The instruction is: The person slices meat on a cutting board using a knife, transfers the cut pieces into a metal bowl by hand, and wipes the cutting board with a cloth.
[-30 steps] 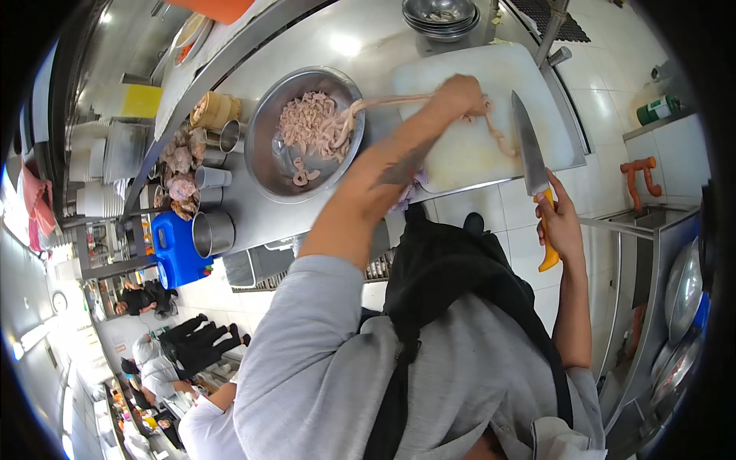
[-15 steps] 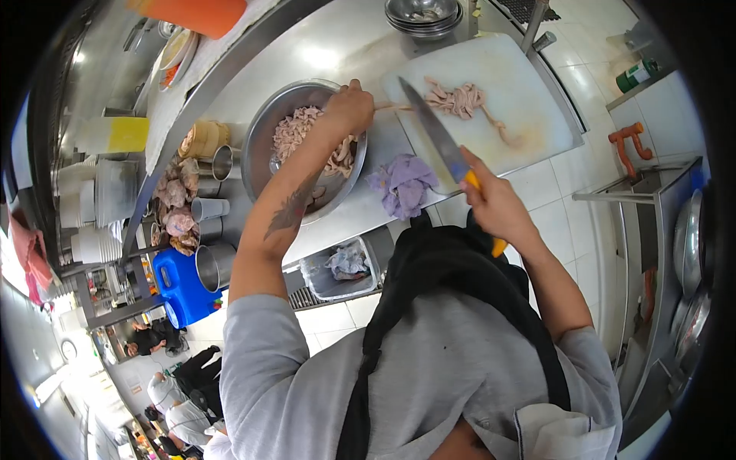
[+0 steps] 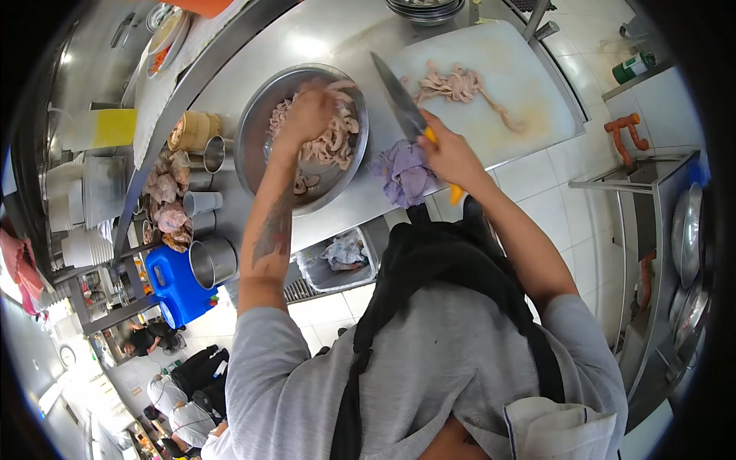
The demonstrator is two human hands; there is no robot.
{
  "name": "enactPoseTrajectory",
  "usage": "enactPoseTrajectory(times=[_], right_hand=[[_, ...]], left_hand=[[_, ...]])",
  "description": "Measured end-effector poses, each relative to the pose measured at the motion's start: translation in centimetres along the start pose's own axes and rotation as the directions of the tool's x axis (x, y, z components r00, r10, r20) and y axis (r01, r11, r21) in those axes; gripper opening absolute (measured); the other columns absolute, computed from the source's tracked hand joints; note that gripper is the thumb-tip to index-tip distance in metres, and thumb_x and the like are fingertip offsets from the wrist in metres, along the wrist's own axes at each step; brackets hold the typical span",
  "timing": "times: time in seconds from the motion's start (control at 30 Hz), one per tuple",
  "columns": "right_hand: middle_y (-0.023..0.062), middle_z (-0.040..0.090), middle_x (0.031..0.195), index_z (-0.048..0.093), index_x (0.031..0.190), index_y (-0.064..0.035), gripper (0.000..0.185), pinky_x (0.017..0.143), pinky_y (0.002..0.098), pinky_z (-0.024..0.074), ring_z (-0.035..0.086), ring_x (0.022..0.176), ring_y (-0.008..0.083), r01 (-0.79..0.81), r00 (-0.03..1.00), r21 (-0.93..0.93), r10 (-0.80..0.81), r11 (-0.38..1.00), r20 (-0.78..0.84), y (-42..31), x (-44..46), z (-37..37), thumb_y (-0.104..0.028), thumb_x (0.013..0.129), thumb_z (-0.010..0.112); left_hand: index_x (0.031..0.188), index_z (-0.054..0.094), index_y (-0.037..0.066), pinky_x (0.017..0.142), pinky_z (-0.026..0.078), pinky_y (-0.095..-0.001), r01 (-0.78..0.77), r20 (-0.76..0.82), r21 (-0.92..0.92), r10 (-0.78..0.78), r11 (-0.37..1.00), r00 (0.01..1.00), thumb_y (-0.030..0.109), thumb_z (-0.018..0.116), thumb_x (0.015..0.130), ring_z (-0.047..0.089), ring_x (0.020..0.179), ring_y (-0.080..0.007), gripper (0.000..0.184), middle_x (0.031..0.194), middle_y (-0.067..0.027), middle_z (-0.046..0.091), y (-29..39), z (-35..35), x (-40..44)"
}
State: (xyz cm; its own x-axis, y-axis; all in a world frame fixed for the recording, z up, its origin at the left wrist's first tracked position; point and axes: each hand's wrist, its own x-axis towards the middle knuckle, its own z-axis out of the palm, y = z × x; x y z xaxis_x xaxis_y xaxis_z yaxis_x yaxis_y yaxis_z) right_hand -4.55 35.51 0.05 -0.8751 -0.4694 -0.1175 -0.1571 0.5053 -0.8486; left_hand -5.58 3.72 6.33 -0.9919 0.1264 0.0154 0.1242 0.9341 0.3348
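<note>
My left hand (image 3: 310, 115) is inside the steel bowl (image 3: 249, 165), over pale meat strips (image 3: 334, 144); motion smears its fingers, and what it may hold cannot be made out. My right hand (image 3: 452, 157) is wrapped round the yellow handle of a large knife (image 3: 400, 96), whose blade points up and left between the bowl and the white cutting board (image 3: 537, 100). On the board lies a tangle of long pale meat strips (image 3: 458, 84), one strand trailing to the right. A crumpled purple cloth (image 3: 404, 175) rests beside the board, left of my right hand.
Stacked metal bowls (image 3: 426, 11) stand behind the board. To the left are metal cups (image 3: 212, 263), bagged meat (image 3: 170, 218) and a blue jug (image 3: 175, 285). A grey bin (image 3: 337, 261) sits below the counter edge. Other people (image 3: 184, 399) are far off at lower left.
My left hand has gone from the strips on the board into the bowl. My right hand has carried the knife left, across the board's near left side. The long strips now lie bunched on the board.
</note>
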Motion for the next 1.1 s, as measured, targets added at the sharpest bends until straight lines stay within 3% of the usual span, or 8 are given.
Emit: enactPoseTrajectory(times=[0.13,0.2,0.3,0.4,0.57,0.67,0.93,1.1], right_hand=[[0.0211,0.068,0.086,0.041,0.157,-0.0092,0.058,0.060,0.0439,0.0549,0.062,0.054,0.0290,-0.273,0.962,0.209,0.261,0.939,0.083,2.5,-5.1,-7.8,-0.026,0.105,0.059],[0.0191,0.066,0.082,0.041,0.157,-0.0093,0.058,0.056,0.0418,0.0532,0.056,0.048,0.0246,-0.325,0.945,0.268,0.322,0.907,0.057,4.2,-7.4,-11.0,-0.026,0.105,0.059],[0.0200,0.067,0.084,0.047,0.152,-0.0073,0.050,0.055,0.0425,0.0527,0.060,0.050,0.0262,-0.434,0.878,0.119,0.449,0.893,-0.168,6.1,-10.2,-15.5,-0.025,0.106,0.057],[0.0226,0.069,0.088,0.053,0.144,-0.0047,0.043,0.060,0.0436,0.0544,0.068,0.060,0.0309,-0.429,0.862,-0.091,0.377,0.899,-0.338,10.7,-11.8,-17.6,-0.024,0.106,0.055],[0.0296,0.072,0.098,0.055,0.138,-0.0018,0.041,0.082,0.0517,0.0550,0.070,0.092,0.0486,-0.559,0.816,-0.022,0.546,0.829,-0.192,9.1,-11.6,-20.5,-0.024,0.104,0.057],[0.0311,0.071,0.096,0.053,0.140,-0.0028,0.043,0.083,0.0541,0.0542,0.069,0.094,0.0512,-0.396,0.908,-0.154,0.361,0.905,-0.215,13.4,-12.1,-20.2,-0.022,0.102,0.058],[0.0316,0.068,0.104,0.050,0.145,-0.0079,0.051,0.086,0.0563,0.0549,0.068,0.097,0.0499,-0.023,0.982,-0.466,-0.066,0.884,-0.175,16.9,-7.8,-20.0,-0.010,0.095,0.058],[0.0318,0.066,0.107,0.049,0.148,-0.0089,0.050,0.087,0.0553,0.0557,0.068,0.097,0.0493,-0.096,0.988,-0.584,0.005,0.806,-0.156,16.3,-3.8,-21.1,-0.010,0.097,0.052]], left_hand=[[0.105,0.074,-0.001,0.091,0.051,-0.0516,0.580,0.014,-0.134,-0.584,0.804,0.812,0.035,0.058,0.099,0.069,0.102,-0.0435,0.040,0.109,-0.0262,0.072,-11.1,0.6,-6.7],[0.111,0.074,-0.001,0.088,0.054,-0.0480,0.457,-0.184,0.635,-0.453,0.623,0.872,0.038,0.064,0.098,0.072,0.096,-0.0406,0.043,0.105,-0.0242,0.074,-18.4,3.3,-10.5],[0.120,0.074,0.000,0.087,0.056,-0.0391,0.527,-0.394,-0.031,-0.495,0.849,0.774,0.035,0.071,0.098,0.075,0.098,-0.0289,0.041,0.104,-0.0197,0.077,-1.8,-1.9,-6.9],[0.122,0.073,0.000,0.091,0.056,-0.0365,0.096,-0.318,-0.369,-0.222,0.924,0.922,0.030,0.070,0.100,0.074,0.102,-0.0259,0.037,0.111,-0.0177,0.077,9.6,0.2,-1.1],[0.120,0.070,-0.010,0.105,0.050,-0.0455,0.066,-0.361,0.037,-0.049,0.997,0.931,0.055,0.062,0.098,0.065,0.120,-0.0426,0.069,0.122,-0.0309,0.070,11.8,14.0,10.9],[0.119,0.068,-0.014,0.107,0.048,-0.0483,0.522,-0.064,-0.025,-0.522,0.853,0.850,0.064,0.057,0.097,0.061,0.119,-0.0520,0.082,0.121,-0.0381,0.066,10.7,17.5,13.3],[0.153,0.044,-0.001,0.113,0.037,-0.0562,0.087,-0.167,-0.025,-0.090,0.996,0.982,0.086,0.080,0.055,0.048,0.136,-0.0462,0.136,0.148,-0.0335,0.047,19.9,20.7,12.6],[0.150,0.054,0.030,0.110,0.034,-0.0642,-0.139,-0.175,0.158,0.166,0.978,0.970,0.081,0.082,0.059,0.046,0.138,-0.0412,0.108,0.143,-0.0239,0.053,22.3,23.5,12.8]])
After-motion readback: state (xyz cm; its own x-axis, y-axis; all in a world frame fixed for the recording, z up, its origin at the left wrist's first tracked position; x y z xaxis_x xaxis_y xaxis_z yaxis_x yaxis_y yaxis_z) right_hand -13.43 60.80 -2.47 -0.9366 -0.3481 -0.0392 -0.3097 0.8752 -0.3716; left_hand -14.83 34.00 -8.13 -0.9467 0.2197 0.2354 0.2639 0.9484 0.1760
